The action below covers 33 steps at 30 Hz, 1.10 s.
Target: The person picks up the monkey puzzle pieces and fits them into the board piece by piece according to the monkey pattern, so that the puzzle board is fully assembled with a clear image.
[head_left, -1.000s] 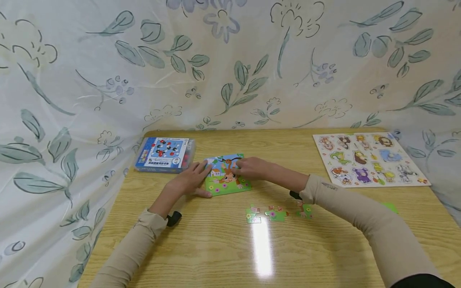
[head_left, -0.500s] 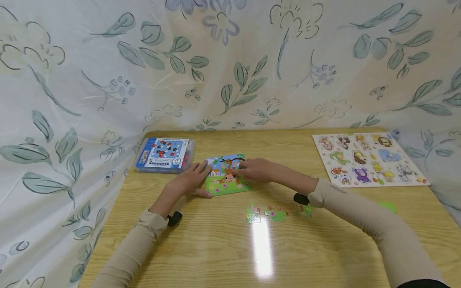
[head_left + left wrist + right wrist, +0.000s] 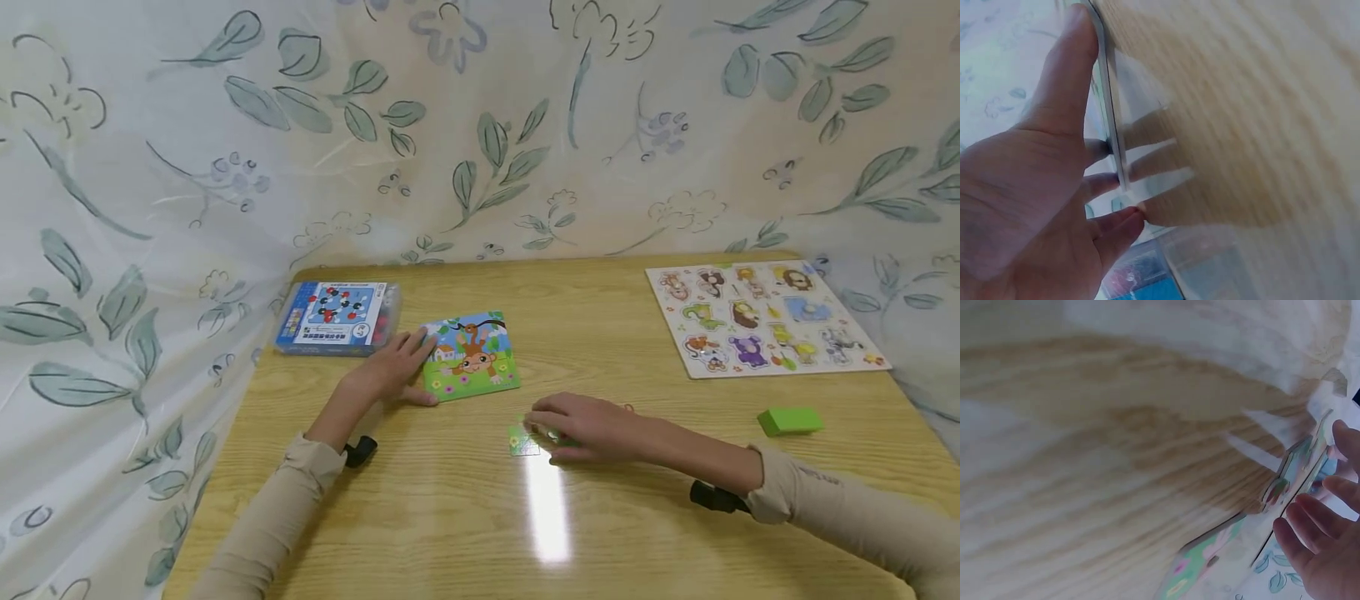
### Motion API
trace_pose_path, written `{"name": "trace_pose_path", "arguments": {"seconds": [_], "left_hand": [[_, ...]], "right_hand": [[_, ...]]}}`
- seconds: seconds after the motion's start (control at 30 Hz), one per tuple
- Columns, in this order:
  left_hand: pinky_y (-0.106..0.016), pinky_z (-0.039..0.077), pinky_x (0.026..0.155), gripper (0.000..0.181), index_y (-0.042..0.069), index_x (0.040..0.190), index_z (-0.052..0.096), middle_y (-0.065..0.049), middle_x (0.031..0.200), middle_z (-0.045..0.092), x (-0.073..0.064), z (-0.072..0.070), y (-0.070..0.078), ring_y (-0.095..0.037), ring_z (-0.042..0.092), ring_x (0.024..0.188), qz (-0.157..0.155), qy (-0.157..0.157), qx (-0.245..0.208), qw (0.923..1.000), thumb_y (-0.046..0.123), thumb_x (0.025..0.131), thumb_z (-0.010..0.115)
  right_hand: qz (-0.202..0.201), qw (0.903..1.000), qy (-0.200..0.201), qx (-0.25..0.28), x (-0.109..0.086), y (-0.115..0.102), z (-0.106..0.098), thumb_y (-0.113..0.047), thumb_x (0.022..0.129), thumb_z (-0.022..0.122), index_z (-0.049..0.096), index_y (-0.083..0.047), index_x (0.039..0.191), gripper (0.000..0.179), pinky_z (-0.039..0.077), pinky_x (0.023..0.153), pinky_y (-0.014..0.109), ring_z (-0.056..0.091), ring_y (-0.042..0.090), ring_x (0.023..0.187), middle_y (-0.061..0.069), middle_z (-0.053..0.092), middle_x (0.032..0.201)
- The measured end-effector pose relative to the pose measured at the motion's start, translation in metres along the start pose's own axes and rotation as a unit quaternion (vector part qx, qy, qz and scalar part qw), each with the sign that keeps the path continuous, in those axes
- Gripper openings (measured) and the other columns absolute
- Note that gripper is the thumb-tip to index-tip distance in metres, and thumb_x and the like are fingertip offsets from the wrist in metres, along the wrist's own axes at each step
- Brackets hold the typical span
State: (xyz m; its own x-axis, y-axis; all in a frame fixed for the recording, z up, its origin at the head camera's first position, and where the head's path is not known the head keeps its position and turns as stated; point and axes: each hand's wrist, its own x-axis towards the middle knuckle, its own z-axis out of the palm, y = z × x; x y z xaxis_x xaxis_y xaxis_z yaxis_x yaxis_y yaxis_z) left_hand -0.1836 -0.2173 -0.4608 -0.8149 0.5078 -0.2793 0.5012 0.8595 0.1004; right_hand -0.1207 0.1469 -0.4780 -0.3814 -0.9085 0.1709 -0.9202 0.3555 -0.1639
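A square jigsaw puzzle (image 3: 474, 385) with a monkey hanging over a green meadow lies on the table. My left hand (image 3: 384, 371) rests at its left side, fingers along the edge and thumb at the lower corner; the left wrist view shows the thumb (image 3: 1066, 81) against the puzzle's thin edge. To the lower right, my right hand (image 3: 588, 427) hovers low over loose puzzle pieces with its fingers loosely spread. One green piece (image 3: 522, 442) shows left of the fingertips, while others are mostly hidden under the hand. In the right wrist view a flowered piece (image 3: 1200, 559) lies near the fingers.
A clear plastic box with a molecule picture (image 3: 337, 315) stands at the back left. At the back right lies a white animal peg board (image 3: 772, 321). A green block (image 3: 790, 422) sits at the right, beyond my right forearm. A patterned cloth (image 3: 480, 150) hangs behind the table.
My right hand has left the monkey puzzle and moved down and right over the loose pieces. My left hand stays at the puzzle's edge. The green block is now uncovered by the sleeve.
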Motion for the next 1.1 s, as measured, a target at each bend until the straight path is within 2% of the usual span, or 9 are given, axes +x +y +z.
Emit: {"name": "trace_pose_path", "arguments": {"seconds": [0.2,0.4,0.57,0.8,0.93,1.1], "left_hand": [[-0.060,0.022,0.117,0.110,0.005,0.157,0.005,-0.014,0.165,0.004,-0.002,0.002,-0.002,-0.044,0.009,0.149,0.007,0.019,-0.058,0.9981,0.063,0.084,0.063],[-0.060,0.015,0.119,0.109,0.004,0.156,0.002,-0.014,0.165,-0.001,-0.001,0.009,-0.006,-0.044,0.000,0.150,0.020,0.021,-0.109,0.9936,0.057,0.085,0.065],[-0.058,0.012,0.120,0.109,0.004,0.156,0.003,-0.013,0.165,-0.001,0.001,0.018,-0.010,-0.043,-0.002,0.150,0.027,0.038,-0.116,0.9922,0.057,0.085,0.066],[-0.054,0.011,0.122,0.110,0.004,0.156,0.005,-0.012,0.165,0.001,0.003,0.031,-0.014,-0.038,-0.001,0.152,0.037,0.086,-0.120,0.9883,0.058,0.083,0.068],[-0.054,0.012,0.122,0.111,0.005,0.157,0.005,-0.012,0.165,0.003,0.003,0.041,-0.017,-0.036,0.002,0.152,0.045,0.114,-0.121,0.9851,0.060,0.082,0.067],[-0.055,0.013,0.122,0.111,0.006,0.157,0.007,-0.010,0.165,0.005,0.001,0.046,-0.017,-0.034,0.003,0.153,0.051,0.129,-0.134,0.9811,0.058,0.082,0.069]], "right_hand": [[0.026,0.9997,-0.001,-0.005,0.001,0.001,-0.005,-0.034,0.086,0.074,0.053,-0.006,0.136,0.061,0.056,0.084,0.034,0.060,0.021,0.111,0.008,0.060,0.128],[0.000,0.9997,0.007,0.022,0.005,0.003,0.001,-0.032,0.086,0.074,0.056,-0.008,0.133,0.056,0.055,0.085,0.032,0.060,0.019,0.110,0.006,0.061,0.125],[-0.019,0.9993,0.022,0.025,0.010,0.003,0.006,-0.031,0.085,0.075,0.058,-0.008,0.130,0.053,0.054,0.084,0.029,0.060,0.016,0.107,0.005,0.062,0.123],[0.044,0.9977,-0.020,0.047,0.015,0.003,0.004,-0.042,0.083,0.075,0.053,-0.008,0.137,0.067,0.053,0.090,0.035,0.058,0.017,0.112,0.005,0.060,0.127],[0.062,0.9963,-0.021,0.056,0.016,0.001,0.005,-0.047,0.082,0.074,0.051,-0.008,0.139,0.073,0.052,0.088,0.034,0.057,0.015,0.109,0.004,0.059,0.127],[0.042,0.9986,-0.001,0.031,0.015,-0.001,0.011,-0.049,0.081,0.074,0.054,-0.007,0.135,0.071,0.053,0.085,0.033,0.058,0.016,0.106,0.005,0.061,0.122]]}}
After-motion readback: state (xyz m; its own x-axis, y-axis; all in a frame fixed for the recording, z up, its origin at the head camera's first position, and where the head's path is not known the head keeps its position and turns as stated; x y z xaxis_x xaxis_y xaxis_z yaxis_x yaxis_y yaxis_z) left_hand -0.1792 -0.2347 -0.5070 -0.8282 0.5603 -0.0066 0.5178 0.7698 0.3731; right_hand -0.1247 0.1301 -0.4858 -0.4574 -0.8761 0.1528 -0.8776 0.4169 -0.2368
